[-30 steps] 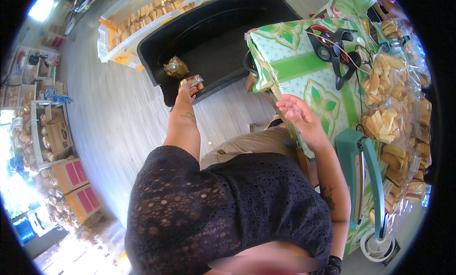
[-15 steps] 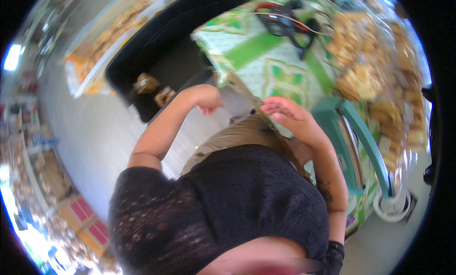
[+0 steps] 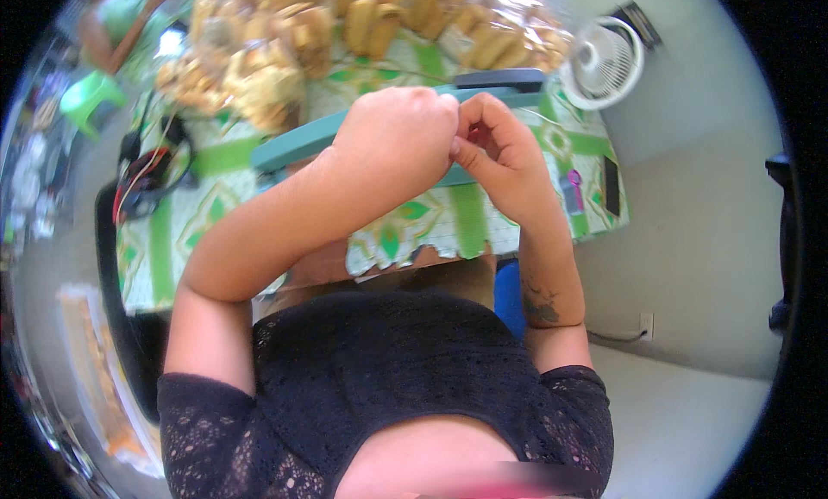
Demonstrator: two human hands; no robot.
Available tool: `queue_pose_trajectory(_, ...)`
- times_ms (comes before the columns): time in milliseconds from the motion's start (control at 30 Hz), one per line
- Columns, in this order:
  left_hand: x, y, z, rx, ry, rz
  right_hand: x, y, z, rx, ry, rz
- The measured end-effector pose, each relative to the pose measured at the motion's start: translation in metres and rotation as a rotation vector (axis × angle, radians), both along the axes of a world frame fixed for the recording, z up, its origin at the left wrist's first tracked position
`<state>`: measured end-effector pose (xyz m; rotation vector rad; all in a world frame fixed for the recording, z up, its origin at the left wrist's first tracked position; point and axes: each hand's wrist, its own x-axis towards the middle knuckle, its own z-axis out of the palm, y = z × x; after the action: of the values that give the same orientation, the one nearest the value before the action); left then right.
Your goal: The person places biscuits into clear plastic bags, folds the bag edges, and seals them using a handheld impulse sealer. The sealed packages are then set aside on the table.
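My left hand (image 3: 397, 137) is closed in a fist, its knuckles meeting the fingertips of my right hand (image 3: 502, 154). The right hand is curled, thumb and fingers drawn together in a pinch. Whatever lies between the two hands, if anything, is hidden or too small to make out. Both are held over a teal bag sealer (image 3: 297, 147) with a long arm, which they partly cover. Beyond it lie clear plastic bags of yellowish sliced snacks (image 3: 263, 89) and bundles of long, tan pieces (image 3: 373, 25).
A green-and-white patterned cloth (image 3: 216, 210) covers the table. Dark gear with a cord (image 3: 148, 175) lies at its left, a pink-handled item (image 3: 573, 188) and a black phone-like slab (image 3: 611, 185) at its right. A white fan (image 3: 601, 63) stands far right, a green stool (image 3: 90, 100) far left near another person (image 3: 116, 25).
I have turned right, so the table and sealer are now in front of me. My hands, apart before, have come together above the sealer. The black bin has shifted to the left edge.
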<state>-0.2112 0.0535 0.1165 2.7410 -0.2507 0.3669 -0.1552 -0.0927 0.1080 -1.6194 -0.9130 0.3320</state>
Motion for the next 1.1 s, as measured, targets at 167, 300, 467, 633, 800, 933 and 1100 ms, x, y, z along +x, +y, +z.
queue_pose_trajectory(167,0.115,-0.041,0.013,0.075,-0.169,-0.166,0.08,-0.074,0.01,-0.119,-0.479,-0.375)
queue_pose_trajectory(300,0.204,-0.032,-0.006,0.204,-0.059,0.038,0.189,-0.094,-0.024,-0.328,-0.542,-0.682)
queue_pose_trajectory(467,0.251,-0.047,-0.037,0.165,0.332,-0.342,0.304,-0.1,-0.072,-0.285,-1.034,-0.891)
queue_pose_trajectory(633,0.23,-0.041,0.006,0.118,0.281,-0.214,0.326,-0.108,-0.059,-0.763,-0.817,-0.737)
queue_pose_trajectory(800,0.145,-0.071,0.012,-0.479,-0.287,-0.484,0.245,-0.133,0.004,-0.395,-1.004,-1.062)
queue_pose_trajectory(933,0.086,-0.108,-0.02,-0.452,0.075,-0.484,0.149,-0.15,0.05,-0.511,-1.522,-0.932)
queue_pose_trajectory(1100,0.063,-0.13,-0.063,-0.652,0.439,-0.556,0.065,-0.138,0.05,-0.714,-1.257,-0.657)
